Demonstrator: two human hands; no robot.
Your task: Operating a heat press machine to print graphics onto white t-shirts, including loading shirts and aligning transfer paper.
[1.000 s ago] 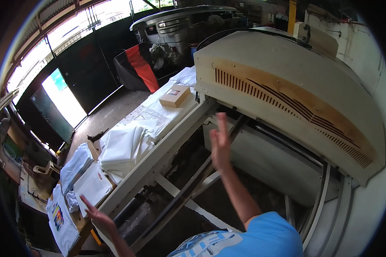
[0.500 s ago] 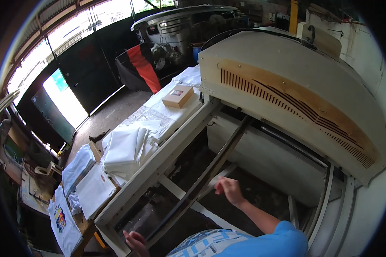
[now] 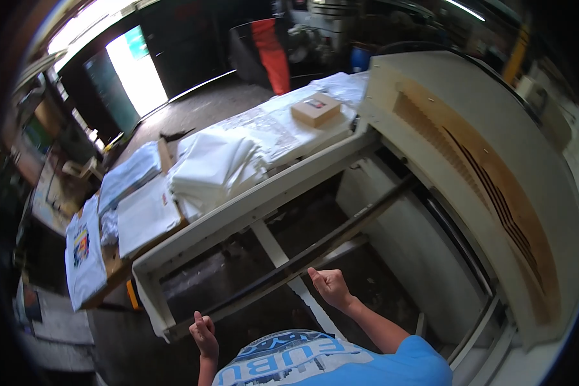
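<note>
Just beyond the left grip (image 3: 203,328) and the right grip (image 3: 330,287), a dark bar (image 3: 328,238) slants across the open pale frame (image 3: 238,219), and that is where I'd expect trouble: should the bar slide or swing with fingers this near, a knuckle could get pinched between it and the frame or the white strut (image 3: 269,243) crossing it. Past the left grip, folded white cloth (image 3: 215,157) lies on the desk (image 3: 114,264) close along the frame; a jolt might tip some into the gap. From where I stand, the left grip is curled closed, thumb side uppermost, near the bar's near end, its forearm almost upright. The right grip is curled closed too, just beside the bar's middle, its forearm slanting in from the right. I see nothing inside either, and cannot tell whether they touch the bar.
</note>
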